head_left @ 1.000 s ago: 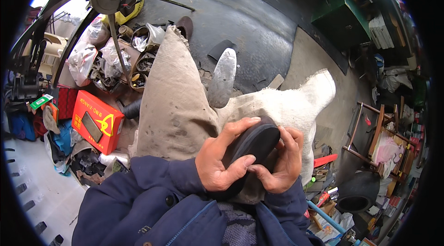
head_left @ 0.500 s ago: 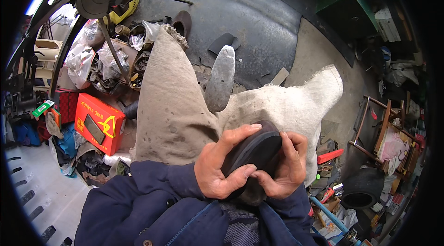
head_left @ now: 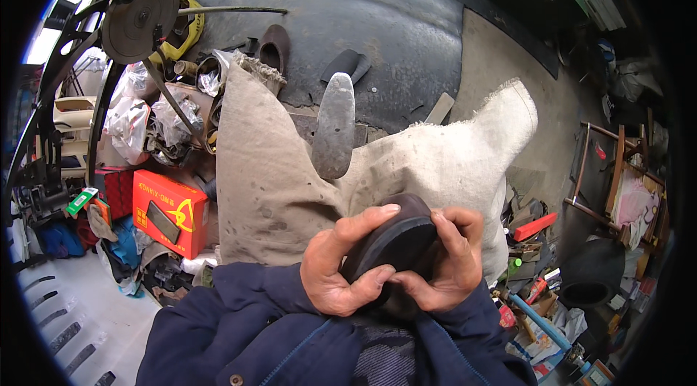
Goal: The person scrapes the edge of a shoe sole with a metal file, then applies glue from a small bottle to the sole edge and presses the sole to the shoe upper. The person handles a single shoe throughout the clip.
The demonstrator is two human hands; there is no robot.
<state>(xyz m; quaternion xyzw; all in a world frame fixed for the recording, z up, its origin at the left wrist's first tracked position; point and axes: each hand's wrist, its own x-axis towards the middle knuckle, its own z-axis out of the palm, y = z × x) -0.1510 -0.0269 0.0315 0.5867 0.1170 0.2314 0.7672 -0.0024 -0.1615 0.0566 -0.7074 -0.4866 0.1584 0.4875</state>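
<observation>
A dark shoe is held over my lap, its black sole edge tilted up toward me. My left hand grips its left side, fingers over the far edge and thumb against the near edge. On the other side, my right hand closes around the shoe, its thumb close to the left thumb. Part of the shoe is hidden behind my fingers. Beyond them, a worn grey metal shoe anvil stands up between my knees, touched by neither hand. A pale cloth apron covers my legs.
A similar dark shoe and black sole pieces lie on the floor ahead. At left are a red box, plastic bags and a black machine wheel. A wooden frame, a red bar and clutter lie at right.
The view has shifted slightly, so the surroundings sit differently. Both hands keep hold of the shoe, which has tilted a little, showing more brown upper at its far end.
</observation>
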